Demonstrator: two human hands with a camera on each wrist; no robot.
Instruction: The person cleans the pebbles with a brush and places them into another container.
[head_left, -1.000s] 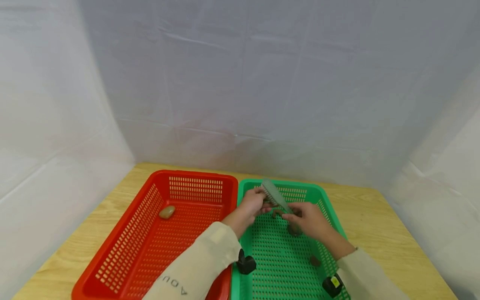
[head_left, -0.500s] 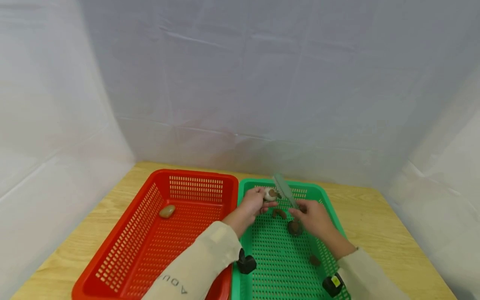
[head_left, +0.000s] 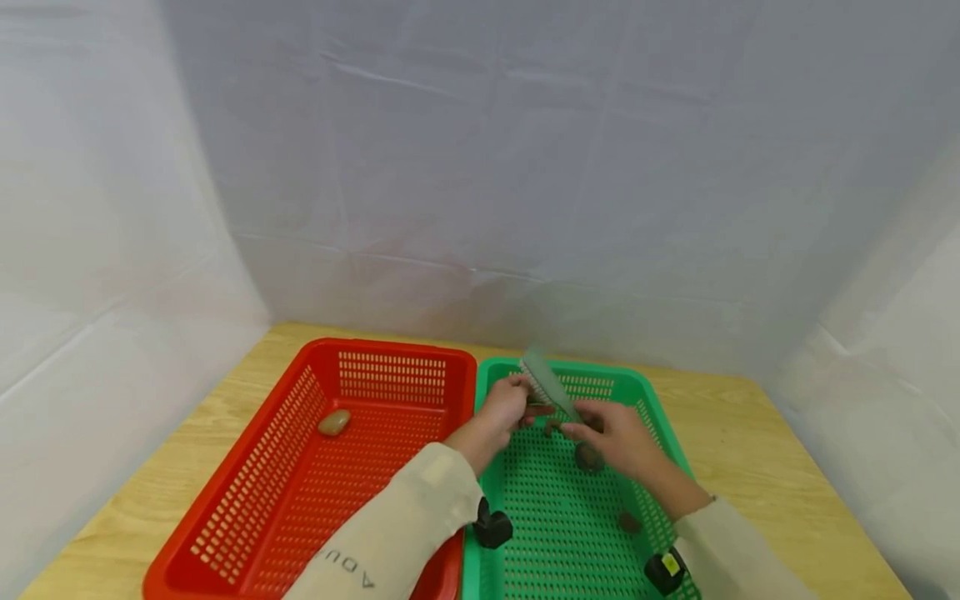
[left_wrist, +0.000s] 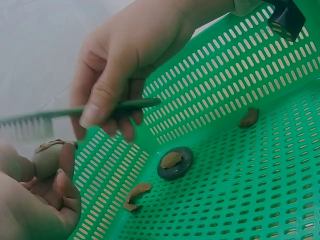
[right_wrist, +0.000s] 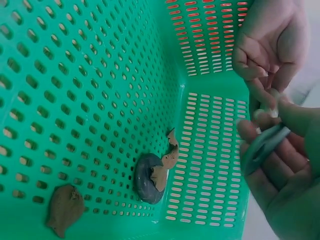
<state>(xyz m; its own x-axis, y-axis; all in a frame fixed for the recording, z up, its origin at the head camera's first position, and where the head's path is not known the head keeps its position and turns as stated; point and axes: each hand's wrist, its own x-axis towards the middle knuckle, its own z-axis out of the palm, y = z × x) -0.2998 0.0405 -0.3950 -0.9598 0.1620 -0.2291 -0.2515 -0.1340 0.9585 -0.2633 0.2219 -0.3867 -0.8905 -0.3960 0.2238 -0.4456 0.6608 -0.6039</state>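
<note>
Green basket (head_left: pixel 660 417) on counter (head_left: pixel 757 442); above its far end, right hand (head_left: pixel 611 433) pinches brush (head_left: pixel 546 385), left hand (head_left: pixel 504 404) curled round muddy stone (left_wrist: pixel 47 159). Risk: loose grip, stone slips mid-scrub.

Green basket (head_left: pixel 660 417), red basket (head_left: pixel 247 500), green brush (left_wrist: pixel 75 112), tan-brown stone (left_wrist: pixel 47 159).

The right hand (left_wrist: pixel 125 55), at 11 o'clock, pinches a green brush (left_wrist: pixel 75 112) by its handle. At 8 o'clock, the left hand (left_wrist: pixel 30 200) holds a stone (left_wrist: pixel 47 159). A dark stone (left_wrist: pixel 175 163) lies in the green basket (left_wrist: pixel 240 190).
</note>
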